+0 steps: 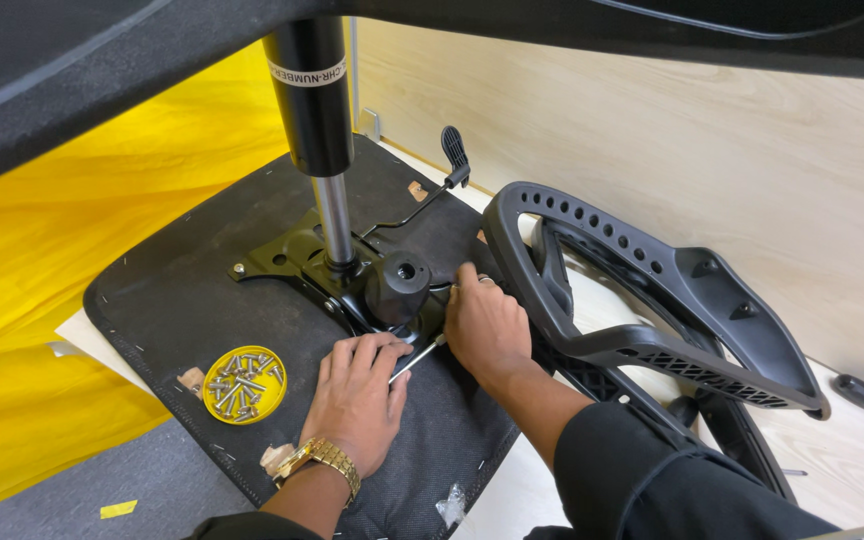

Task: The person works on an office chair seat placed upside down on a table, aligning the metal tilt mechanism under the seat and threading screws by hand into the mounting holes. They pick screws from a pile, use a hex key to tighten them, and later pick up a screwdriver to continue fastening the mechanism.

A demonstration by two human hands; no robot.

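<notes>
- Left hand (357, 395), with a gold watch (320, 460) at the wrist, lies palm down and spread flat on the black underside of a chair seat (172, 300); its thumb and forefinger pinch the near end of a thin metal tool (414, 358).
- Right hand (487, 325) is curled, knuckles up, just beside the left hand; its fingertips press against the black metal mechanism plate (287, 250) at the far end of the same tool. What those fingertips grip is hidden, so I cannot tell if they hold anything.
- Between and just beyond the two hands stands a round black knob (397, 285), fixed to the plate.
- Rising from the plate next to the knob is a gas lift cylinder (314, 100), shiny rod below, black tube above.
- A lever with a black paddle tip (452, 150) runs from the plate toward the far edge of the seat.
- A yellow round lid (244, 385) full of silver screws sits on the seat, left of the left hand and apart from it.
- A black plastic armrest frame (652, 300) with a row of holes lies right of the right hand, touching the seat's edge.
- Yellow sheeting (72, 250) lies under the seat on the left; a pale wooden floor (752, 150) is on the right.
</notes>
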